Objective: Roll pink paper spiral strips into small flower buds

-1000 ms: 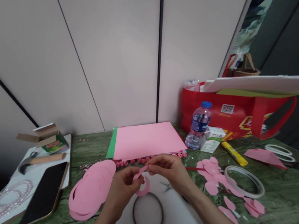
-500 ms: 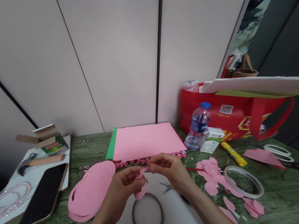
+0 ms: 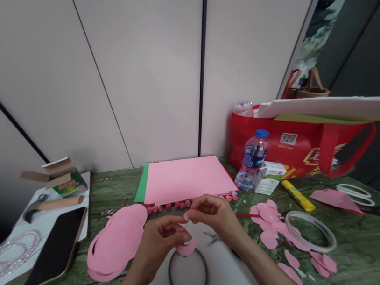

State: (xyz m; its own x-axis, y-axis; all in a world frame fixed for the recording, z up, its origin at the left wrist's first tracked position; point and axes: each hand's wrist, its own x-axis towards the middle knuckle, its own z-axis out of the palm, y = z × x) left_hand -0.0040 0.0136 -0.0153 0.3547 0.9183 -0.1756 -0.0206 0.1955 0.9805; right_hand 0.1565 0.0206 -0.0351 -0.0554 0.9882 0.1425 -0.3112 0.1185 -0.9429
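left hand point(image 3: 156, 244) and right hand point(image 3: 216, 218) both pinch the strip point(image 3: 186, 248) at the table's point(image 3: 367, 249) near edge; you should wind it tight.

Hands: left hand point(image 3: 158, 243) and right hand point(image 3: 214, 217) pinch a pink paper strip point(image 3: 186, 247).
Under them: dark ring point(image 3: 188, 275).

- Winding the pink paper strip point(image 3: 186, 247) tighter: open loop a second ago, compact curl now.
- Lowered onto the dark ring's point(image 3: 188, 275) top edge.
- Nudging left hand point(image 3: 158, 242) and right hand point(image 3: 215, 217) closer.
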